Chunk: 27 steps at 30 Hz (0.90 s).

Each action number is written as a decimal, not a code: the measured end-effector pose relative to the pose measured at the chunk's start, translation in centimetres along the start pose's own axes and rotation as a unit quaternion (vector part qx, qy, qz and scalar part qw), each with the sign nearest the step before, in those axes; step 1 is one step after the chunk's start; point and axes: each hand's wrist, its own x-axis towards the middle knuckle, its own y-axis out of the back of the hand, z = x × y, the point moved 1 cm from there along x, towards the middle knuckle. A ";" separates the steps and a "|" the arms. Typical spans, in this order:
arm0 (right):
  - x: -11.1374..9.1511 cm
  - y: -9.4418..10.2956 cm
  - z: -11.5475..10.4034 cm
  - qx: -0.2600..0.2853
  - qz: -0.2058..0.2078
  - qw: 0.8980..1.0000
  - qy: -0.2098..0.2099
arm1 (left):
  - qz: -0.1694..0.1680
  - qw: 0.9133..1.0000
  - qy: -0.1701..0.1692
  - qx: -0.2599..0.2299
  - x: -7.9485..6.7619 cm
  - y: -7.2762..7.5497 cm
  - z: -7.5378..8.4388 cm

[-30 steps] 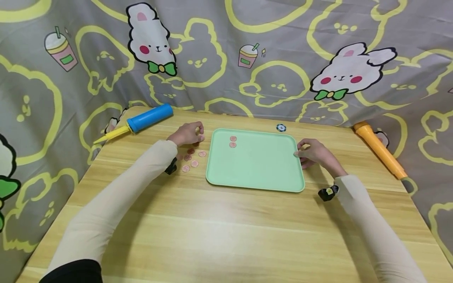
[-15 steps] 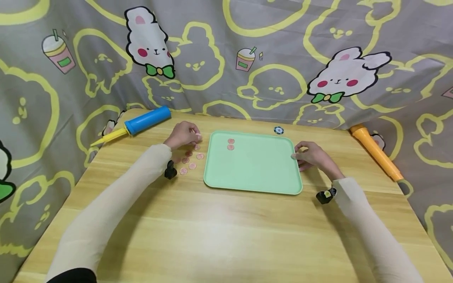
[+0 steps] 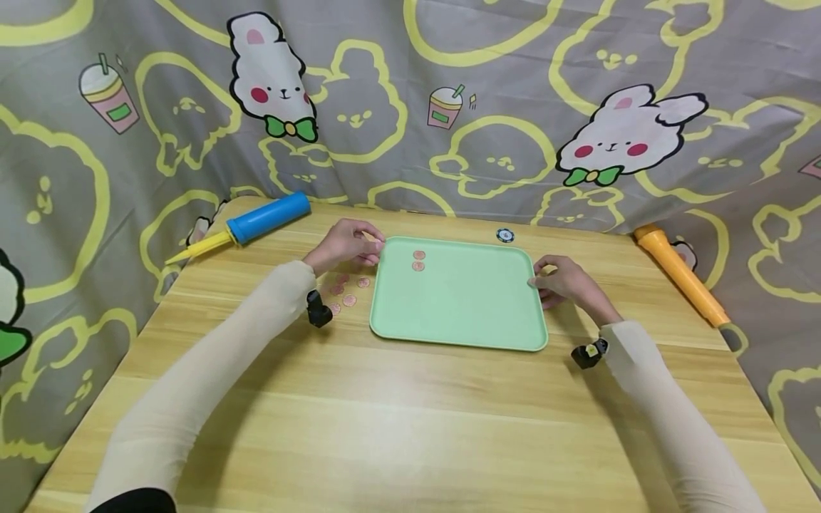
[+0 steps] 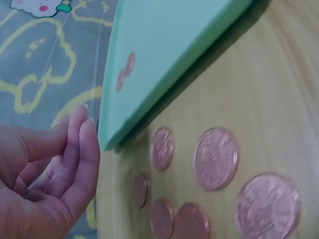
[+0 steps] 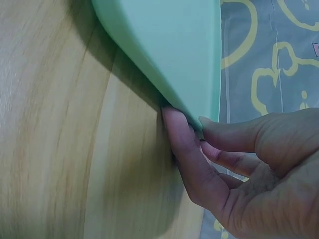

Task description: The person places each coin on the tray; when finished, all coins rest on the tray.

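Note:
My left hand (image 3: 348,244) is at the far left corner of a light green tray (image 3: 462,306), thumb and fingertips pinched together. A copper-coloured coin seems to be between them, mostly hidden by the fingers. Two such coins (image 3: 418,266) lie on the tray towards its far left. Several more coins (image 4: 216,158) lie flat on the table left of the tray, below the left hand. On the opposite side, my right hand (image 3: 566,279) grips the tray's right rim, thumb on top and forefinger (image 5: 182,134) underneath.
A blue and yellow hand pump (image 3: 266,217) lies at the back left of the wooden table (image 3: 410,420). Behind the tray is a dark poker chip (image 3: 505,235). An orange tube-like object (image 3: 683,278) lies along the right edge. A patterned curtain (image 3: 359,92) hangs around the table.
My left hand first moves slightly left over the loose coins, picks one up, then moves right to the tray's corner. The right hand stays on the rim.

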 end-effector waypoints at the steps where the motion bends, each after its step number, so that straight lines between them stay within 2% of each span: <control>1: 0.0 0.0 0.0 0.000 0.000 1.000 -0.001 | -0.002 1.000 0.002 -0.004 0.0 -0.3 -0.1; 6: 0.0 0.0 0.1 -0.008 0.003 1.000 -0.003 | -0.017 1.000 0.005 -0.017 -0.1 -1.4 -0.3; 15: 0.0 0.0 0.1 -0.002 0.004 1.000 -0.006 | -0.075 0.996 0.006 -0.047 -0.2 -3.1 -0.3; 24: 0.2 0.1 0.3 -0.005 0.005 1.000 -0.003 | -0.066 0.997 0.002 -0.044 0.4 -4.3 -0.4; 27: 0.3 0.1 0.4 -0.005 0.005 1.000 -0.004 | -0.065 0.998 0.002 -0.028 0.5 -4.7 -0.4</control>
